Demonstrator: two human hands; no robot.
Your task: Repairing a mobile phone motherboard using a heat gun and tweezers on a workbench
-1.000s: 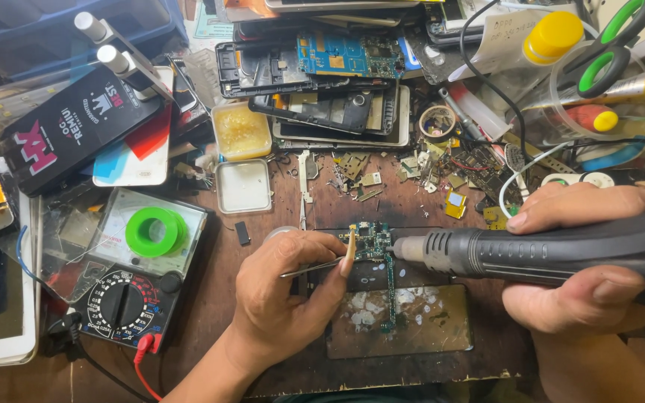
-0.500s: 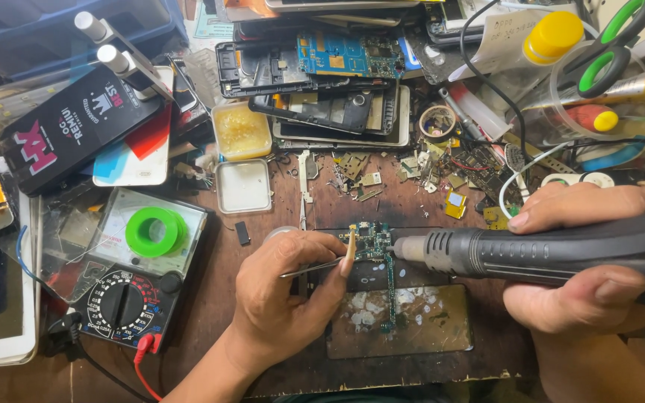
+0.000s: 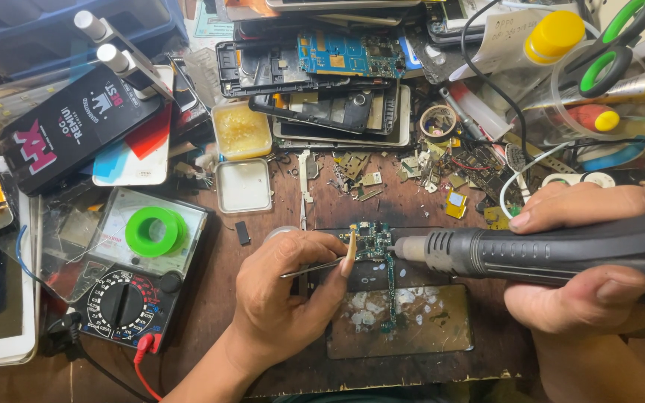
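1. Green, narrow phone circuit board (image 3: 376,250) lies on the dark work mat (image 3: 419,328) at the middle of the cluttered wooden bench (image 3: 210,298), just below a scatter of small metal scraps (image 3: 412,175).
2. Left hand (image 3: 281,298) has its fingers closed around thin metal tweezers (image 3: 315,269), tips touching the board's top end; a light, steady pinch seems best.
3. Right hand (image 3: 584,269) wraps its fingers around the black ribbed hot-air handpiece (image 3: 546,254), nozzle just beside the board's right edge; holding it level should keep heat on one spot.
4. Nearby multimeter (image 3: 125,302) and green tape roll (image 3: 151,231) sit well apart.
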